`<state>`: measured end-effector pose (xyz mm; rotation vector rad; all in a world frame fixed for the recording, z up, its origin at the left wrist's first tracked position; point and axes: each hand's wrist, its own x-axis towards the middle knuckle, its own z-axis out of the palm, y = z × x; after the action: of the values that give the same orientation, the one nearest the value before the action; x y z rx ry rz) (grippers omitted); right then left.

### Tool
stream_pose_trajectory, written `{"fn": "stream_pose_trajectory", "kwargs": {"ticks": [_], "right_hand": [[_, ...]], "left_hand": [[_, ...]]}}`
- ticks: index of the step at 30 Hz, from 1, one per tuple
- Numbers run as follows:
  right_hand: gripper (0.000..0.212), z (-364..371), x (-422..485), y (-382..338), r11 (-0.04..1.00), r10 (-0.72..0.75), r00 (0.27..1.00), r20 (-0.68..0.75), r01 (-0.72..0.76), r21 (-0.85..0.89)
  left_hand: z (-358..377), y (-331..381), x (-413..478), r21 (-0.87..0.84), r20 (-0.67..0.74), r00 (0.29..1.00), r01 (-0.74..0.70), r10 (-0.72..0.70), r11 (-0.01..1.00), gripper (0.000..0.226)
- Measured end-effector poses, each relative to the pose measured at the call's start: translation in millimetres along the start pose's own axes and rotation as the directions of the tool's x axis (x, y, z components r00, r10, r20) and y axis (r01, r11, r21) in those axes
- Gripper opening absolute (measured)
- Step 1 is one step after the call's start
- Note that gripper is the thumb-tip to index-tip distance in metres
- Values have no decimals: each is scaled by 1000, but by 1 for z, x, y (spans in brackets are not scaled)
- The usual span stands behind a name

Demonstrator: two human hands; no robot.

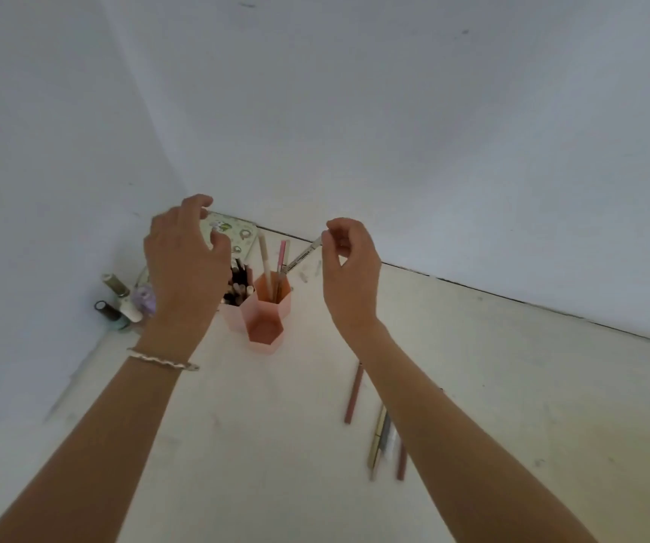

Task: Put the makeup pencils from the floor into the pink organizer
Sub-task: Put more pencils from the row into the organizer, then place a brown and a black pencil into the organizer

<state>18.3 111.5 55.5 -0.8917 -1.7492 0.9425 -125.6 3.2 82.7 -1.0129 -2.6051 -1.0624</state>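
Pink organizer (264, 307): floor corner, below-left of right hand (349, 264).
Pencil (302, 254): pinched at top, slanting down-left, tip at rear cup's rim.
Left hand (186, 260): open, empty, nearer organizer.

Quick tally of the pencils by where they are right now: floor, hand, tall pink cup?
On the floor: 4 (dusky pink one, gold, pale, reddish); blurred, so roughly
In the right hand: 1
Standing in the tall pink cup: 2
Total: 7
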Motion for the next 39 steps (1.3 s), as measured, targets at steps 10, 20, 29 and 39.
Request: {"fn": "stream_pose_trajectory", "kwargs": {"ticks": [10, 20, 29, 39], "right_hand": [[29, 0, -15, 14, 991, -40, 998, 53, 46, -122], [35, -145, -8, 49, 966, 192, 942, -275, -231, -115], [24, -238, -64, 103, 756, 453, 827, -331, -554, -349], [19, -241, -124, 132, 390, 756, 653, -45, -505, -770]], "left_hand": [[15, 40, -59, -148, 66, 991, -108, 119, 983, 20], [126, 71, -167, 211, 762, 646, -189, -41, 959, 28], [136, 92, -156, -62, 688, 725, 23, 26, 998, 35], [130, 130, -151, -334, 622, 768, 82, 154, 939, 75]]}}
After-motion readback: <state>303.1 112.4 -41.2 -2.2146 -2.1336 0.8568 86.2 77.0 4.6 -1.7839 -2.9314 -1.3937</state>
